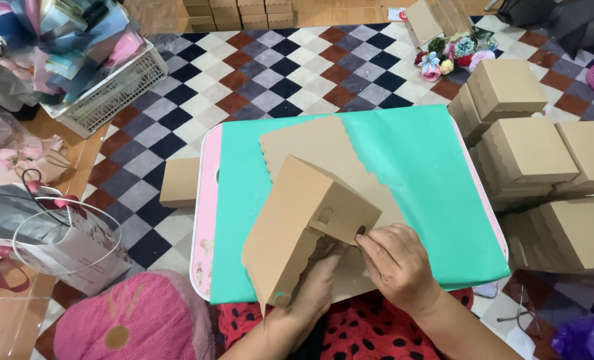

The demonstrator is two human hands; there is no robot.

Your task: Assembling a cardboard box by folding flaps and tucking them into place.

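I hold a brown cardboard box (303, 213) with a scalloped open lid above a small table covered with green paper (417, 173). My left hand (320, 283) supports the box from underneath. My right hand (393, 263) pinches the box's side wall by a small hole at its near right corner. A flat brown cardboard sheet (310, 143) with scalloped edges lies on the green paper behind the box.
Several folded brown boxes (530, 153) are stacked to the right on a checkered floor. One more box (179, 181) sits left of the table. A white basket (110, 90) of wrapping sheets stands at upper left, artificial flowers (453, 57) at upper right, a pink cushion (130, 320) near me.
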